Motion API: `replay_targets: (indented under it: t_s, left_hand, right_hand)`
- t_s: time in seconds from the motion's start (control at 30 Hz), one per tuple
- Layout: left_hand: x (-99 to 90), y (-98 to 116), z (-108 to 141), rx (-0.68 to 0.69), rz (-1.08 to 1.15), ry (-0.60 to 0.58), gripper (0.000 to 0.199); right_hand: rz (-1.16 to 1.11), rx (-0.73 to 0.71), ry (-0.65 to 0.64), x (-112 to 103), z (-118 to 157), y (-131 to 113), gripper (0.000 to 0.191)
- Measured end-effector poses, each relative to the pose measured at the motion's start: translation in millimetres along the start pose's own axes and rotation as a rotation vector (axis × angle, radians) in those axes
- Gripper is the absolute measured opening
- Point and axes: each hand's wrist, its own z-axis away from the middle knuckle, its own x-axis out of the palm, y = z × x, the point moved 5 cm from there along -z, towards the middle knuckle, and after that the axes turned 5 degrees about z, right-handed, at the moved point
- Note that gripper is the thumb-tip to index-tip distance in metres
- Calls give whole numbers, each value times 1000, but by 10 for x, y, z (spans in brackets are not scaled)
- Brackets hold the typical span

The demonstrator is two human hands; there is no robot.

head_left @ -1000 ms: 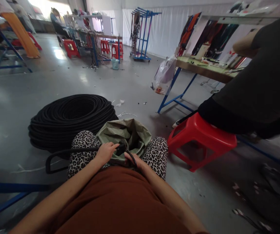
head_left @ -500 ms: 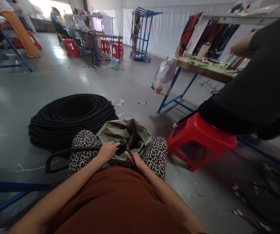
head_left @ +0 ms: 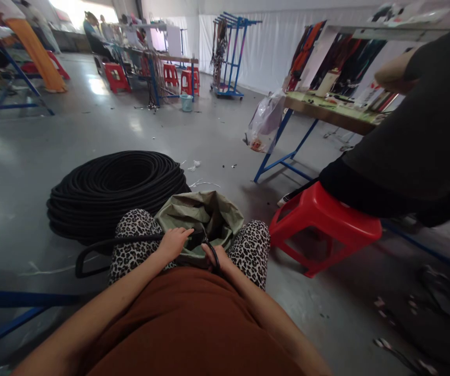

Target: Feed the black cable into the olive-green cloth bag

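Observation:
My left hand [head_left: 174,243] is closed on a thick black cord [head_left: 131,240] that runs in from the left across my knee. My right hand [head_left: 216,256] is closed on black-handled scissors [head_left: 212,250], whose blades point up and left, close to the cord's end. Both hands are over an open olive-green bag [head_left: 225,211] between my knees. Inside, the bag is dark and its contents cannot be made out. A large coil of black cord [head_left: 80,183] lies on the floor at the front left.
A person in dark clothes [head_left: 424,125] sits on a red stool [head_left: 338,219] at the right, beside a worktable [head_left: 327,109] with blue legs. A plastic bag [head_left: 266,122] hangs from that table. Blue bars [head_left: 21,298] stand at the lower left.
The scissor blades and handles have shifted slightly next to the cord's end. My left hand has barely moved and keeps its grip.

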Motion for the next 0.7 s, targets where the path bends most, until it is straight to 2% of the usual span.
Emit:
replay_targets:
  t_s: [0.13, 0.43, 0.7]
  left_hand:
    - [-1, 28, -13, -4, -6, -21, 41]
    - [8, 38, -34, -17, 44, -1, 41]
    - [50, -31, -38, -30, 5, -28, 43]
  right_hand:
    - [-36, 59, -13, 19, 46, -13, 52]
    - [-5, -3, 12, 34, -63, 75, 53]
    - [-14, 50, 7, 37, -61, 78, 53]
